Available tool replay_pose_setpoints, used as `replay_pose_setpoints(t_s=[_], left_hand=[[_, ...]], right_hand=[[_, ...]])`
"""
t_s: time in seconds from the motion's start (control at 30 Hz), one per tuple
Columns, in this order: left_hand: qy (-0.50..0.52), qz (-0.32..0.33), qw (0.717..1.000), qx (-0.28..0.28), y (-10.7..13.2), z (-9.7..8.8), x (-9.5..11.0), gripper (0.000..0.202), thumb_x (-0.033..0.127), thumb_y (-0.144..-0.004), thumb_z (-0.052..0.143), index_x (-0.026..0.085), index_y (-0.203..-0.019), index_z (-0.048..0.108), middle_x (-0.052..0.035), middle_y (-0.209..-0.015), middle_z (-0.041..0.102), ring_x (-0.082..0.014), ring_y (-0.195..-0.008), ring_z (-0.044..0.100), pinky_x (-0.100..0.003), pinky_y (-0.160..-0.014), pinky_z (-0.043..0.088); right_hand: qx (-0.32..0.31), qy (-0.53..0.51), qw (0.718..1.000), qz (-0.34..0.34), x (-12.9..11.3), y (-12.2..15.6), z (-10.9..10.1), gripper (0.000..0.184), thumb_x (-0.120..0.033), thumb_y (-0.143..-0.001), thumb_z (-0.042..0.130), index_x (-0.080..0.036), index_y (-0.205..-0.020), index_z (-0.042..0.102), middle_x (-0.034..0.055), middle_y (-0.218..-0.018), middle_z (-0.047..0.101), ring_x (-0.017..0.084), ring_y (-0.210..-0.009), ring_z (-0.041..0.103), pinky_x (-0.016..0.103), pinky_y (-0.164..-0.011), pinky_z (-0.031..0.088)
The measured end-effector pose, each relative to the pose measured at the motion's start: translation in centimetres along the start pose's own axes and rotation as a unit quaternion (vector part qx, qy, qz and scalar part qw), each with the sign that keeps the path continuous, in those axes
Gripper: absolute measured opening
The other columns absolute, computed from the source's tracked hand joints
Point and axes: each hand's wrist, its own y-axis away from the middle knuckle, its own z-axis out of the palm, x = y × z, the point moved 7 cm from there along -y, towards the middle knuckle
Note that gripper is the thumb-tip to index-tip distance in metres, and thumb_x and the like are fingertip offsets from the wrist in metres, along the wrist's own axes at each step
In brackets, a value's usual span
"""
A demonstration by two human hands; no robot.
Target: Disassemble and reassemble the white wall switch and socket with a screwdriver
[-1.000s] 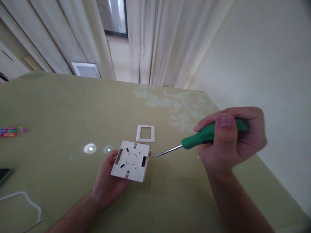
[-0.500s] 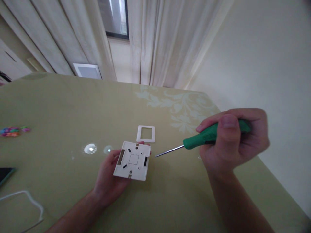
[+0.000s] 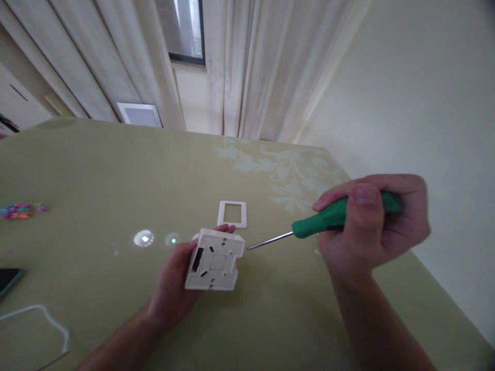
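Here's your left hand (image 3: pixel 174 281) under and around the white square box (image 3: pixel 218 262), fingers closed on it: thumb side at the left edge, fingertips peeking out past the far edge. That box sits up off the table (image 3: pixel 116 175), near the middle of your view, tilted so the slotted, holed face looks up at you. The grip from below and the side probably serves to leave that face and the notched right edge uncovered.

Over on the other side, your right hand (image 3: pixel 373 221) has the screwdriver (image 3: pixel 319 219), fingers wrapped around the green handle and thumb laid along it. That thumb likely steadies the aim. The metal shaft slants down and leftward, and its tip hangs just beside the box's right edge; in this view a sliver of table shows between them, so it looks apart, though true depth is hard to tell.

Just beyond the box, the white frame (image 3: pixel 221 214) lies flat on the table, close enough to reach, it seems, yet out of the hands' way. Well off to your left are the small colourful pieces (image 3: pixel 17 211) and the white cable (image 3: pixel 50 324), leaving both hands elbow room.
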Motion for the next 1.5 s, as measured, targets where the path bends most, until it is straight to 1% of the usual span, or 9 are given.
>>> replay_pose_setpoints(t_s=[0.13, 0.3, 0.5, 0.77, 0.87, 0.93, 1.07, 1.27, 1.5], left_hand=[[-0.143, 0.067, 0.987, 0.004, 0.6, -0.6, 0.6, 0.06, 0.056, -0.097, 0.064, 0.025, -0.149, 0.07, -0.0085, -0.164, 0.059, -0.0405, -0.13, 0.067, -0.042, -0.096, 0.057], [-0.344, 0.174, 0.923, 0.005, 1.2, -0.6, 1.5, 0.05, 0.055, -0.103, 0.065, 0.031, -0.146, 0.073, -0.0042, -0.163, 0.061, -0.0382, -0.149, 0.051, -0.042, -0.12, 0.042], [-0.393, 0.155, 0.906, -0.02, 1.4, 0.5, 0.6, 0.066, 0.057, -0.099, 0.072, 0.031, -0.158, 0.06, -0.0135, -0.134, 0.078, -0.0343, -0.113, 0.074, -0.038, -0.091, 0.059], [-0.493, 0.255, 0.825, -0.102, 2.5, 1.4, -0.7, 0.054, 0.042, -0.105, 0.068, 0.04, -0.158, 0.059, -0.0096, -0.122, 0.08, -0.0286, -0.103, 0.076, -0.037, -0.092, 0.059], [-0.538, 0.314, 0.767, -0.155, 3.0, 2.0, -2.2, 0.097, 0.053, -0.087, 0.088, 0.04, -0.17, 0.039, -0.0138, -0.147, 0.07, -0.0374, -0.118, 0.074, -0.048, -0.102, 0.06], [-0.586, 0.337, 0.72, -0.159, 3.1, 2.2, -3.5, 0.118, 0.045, -0.077, 0.097, 0.04, -0.173, 0.029, -0.0157, -0.157, 0.064, -0.0418, -0.128, 0.071, -0.053, -0.108, 0.058], [-0.616, 0.371, 0.675, -0.165, 3.3, 2.7, -4.2, 0.092, 0.021, -0.093, 0.082, 0.04, -0.17, 0.036, -0.012, -0.147, 0.072, -0.0339, -0.127, 0.074, -0.045, -0.105, 0.062], [-0.644, 0.447, 0.599, -0.166, 3.8, 3.0, -1.2, 0.075, 0.004, -0.103, 0.061, 0.036, -0.168, 0.043, -0.009, -0.152, 0.07, -0.0338, -0.139, 0.067, -0.05, -0.121, 0.049], [-0.695, 0.443, 0.529, -0.206, 3.9, 3.9, -2.0, 0.079, 0.015, -0.104, 0.069, 0.031, -0.173, 0.034, -0.0112, -0.153, 0.068, -0.0362, -0.137, 0.069, -0.054, -0.12, 0.049]], right_hand=[[0.005, -0.001, 1.0, 0.0, -0.1, -0.1, 0.0, 0.017, -0.03, -0.095, 0.073, -0.023, -0.082, 0.065, -0.0038, -0.059, 0.062, 0.013, -0.041, 0.057, 0.028, -0.041, 0.038], [0.015, -0.015, 1.0, -0.004, -0.1, -0.2, 0.0, 0.016, -0.029, -0.095, 0.072, -0.023, -0.082, 0.065, -0.0043, -0.06, 0.061, 0.013, -0.042, 0.056, 0.028, -0.041, 0.039], [0.025, -0.017, 1.0, -0.007, -0.1, -0.2, 0.0, 0.016, -0.029, -0.094, 0.072, -0.023, -0.081, 0.065, -0.0045, -0.058, 0.06, 0.013, -0.041, 0.056, 0.028, -0.041, 0.038], [0.026, -0.011, 1.0, -0.005, -0.3, -0.3, -0.2, 0.017, -0.031, -0.095, 0.073, -0.024, -0.081, 0.065, -0.0044, -0.059, 0.06, 0.013, -0.041, 0.056, 0.029, -0.041, 0.038], [0.035, -0.009, 0.999, -0.012, -0.4, -0.3, -0.1, 0.017, -0.03, -0.095, 0.072, -0.024, -0.082, 0.065, -0.0046, -0.058, 0.06, 0.013, -0.04, 0.055, 0.028, -0.041, 0.038], [0.04, -0.021, 0.999, -0.017, -0.5, -0.3, 0.1, 0.017, -0.029, -0.095, 0.072, -0.023, -0.082, 0.064, -0.0052, -0.057, 0.06, 0.012, -0.04, 0.055, 0.027, -0.041, 0.038], [0.035, -0.044, 0.998, -0.019, -0.5, -0.2, 0.5, 0.017, -0.026, -0.094, 0.072, -0.022, -0.08, 0.063, -0.0061, -0.056, 0.06, 0.011, -0.039, 0.055, 0.025, -0.039, 0.037], [0.043, -0.033, 0.998, -0.014, -0.5, -0.3, 0.2, 0.017, -0.029, -0.094, 0.071, -0.023, -0.08, 0.063, -0.0051, -0.057, 0.059, 0.012, -0.039, 0.054, 0.026, -0.04, 0.039], [0.036, -0.048, 0.998, -0.022, -0.7, -0.5, 0.2, 0.017, -0.026, -0.094, 0.071, -0.022, -0.081, 0.062, -0.0066, -0.055, 0.06, 0.011, -0.039, 0.055, 0.024, -0.039, 0.04]])
